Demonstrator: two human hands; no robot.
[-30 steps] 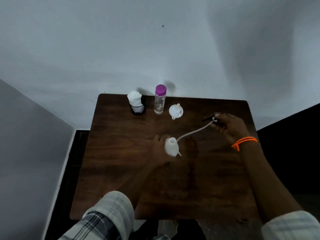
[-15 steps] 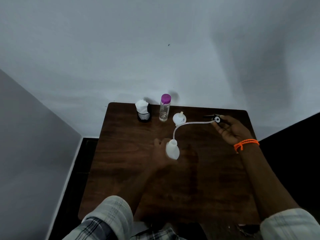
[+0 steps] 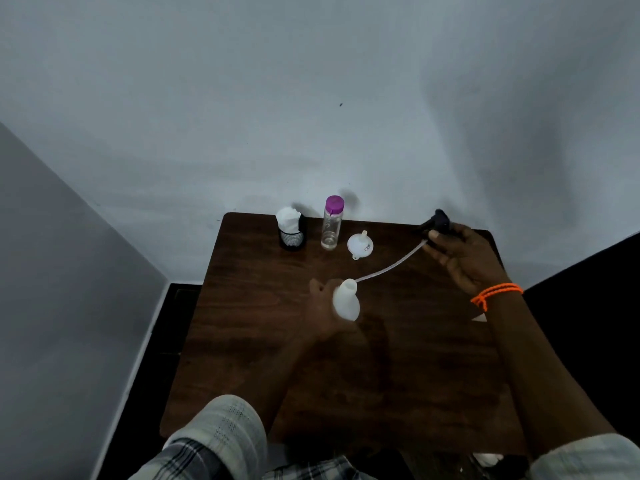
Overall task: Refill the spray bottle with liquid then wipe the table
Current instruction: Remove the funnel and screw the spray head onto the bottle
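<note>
Presently we list the following, all on or above one dark wooden table (image 3: pixel 242 341) in the lower half of the frame.

Item one: our left hand (image 3: pixel 323 311), middle of the frame, wrapped around a white spray bottle (image 3: pixel 346 301). We hold the bottle upright, its open neck pointing up and slightly right.

Item two: our right hand (image 3: pixel 457 256), right of centre and higher, closed around the dark spray head (image 3: pixel 437 221). An orange cord bracelet (image 3: pixel 495 294) sits on that wrist.

Item three: a thin pale tube (image 3: pixel 391 266), running from the spray head down and left to the bottle's neck. We cannot tell whether its tip is inside the neck or just beside it. The head is plainly off the bottle, and our two hands are well apart.

Item four: a row along the far table edge. From left to right we count a black mesh cup (image 3: pixel 292 237) stuffed with white tissue (image 3: pixel 288 217), a clear bottle (image 3: pixel 331 225) with a purple cap (image 3: pixel 334 204), and a small white funnel (image 3: pixel 360 244) resting mouth down with its spout up.

Item five: plaid sleeves (image 3: pixel 221 434) at the bottom edge of the frame.

Item six: a plain grey wall (image 3: pixel 311 98) filling the upper half.
</note>
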